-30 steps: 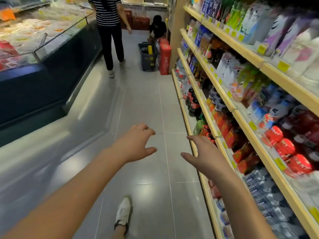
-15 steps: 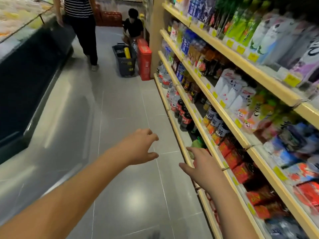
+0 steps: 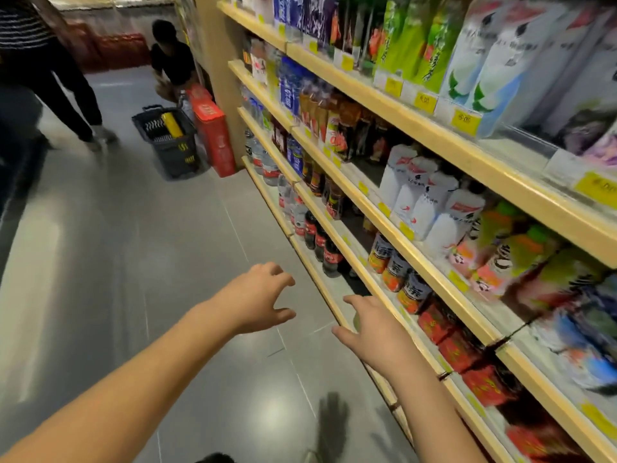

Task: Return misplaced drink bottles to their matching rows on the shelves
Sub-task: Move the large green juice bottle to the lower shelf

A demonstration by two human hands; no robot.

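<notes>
Reaching forward side by side, both bare arms stretch out over the grey floor [image 3: 140, 255] of a shop aisle. The left hand [image 3: 257, 299] hangs above the tiles with its fingers spread wide and bent at the tips, thumb out to the side; it holds nothing and touches nothing. The right hand [image 3: 374, 329] is just as wide, palm down, fingers fanned. It hovers by the front edge of the lowest board of the shelves [image 3: 484, 168], and whether it touches the wood cannot be told. Four wooden boards climb the right side, each lined with drink bottles in rows. Just beyond the right hand stand three dark cola bottles [image 3: 320, 240] with red labels. One board up, three orange-labelled tea bottles [image 3: 395, 272] stand close together. Which bottle is out of place cannot be told. At the far end are two people, one standing and one crouched, beside one dark basket [image 3: 167, 145] and one red carton [image 3: 213, 135].
</notes>
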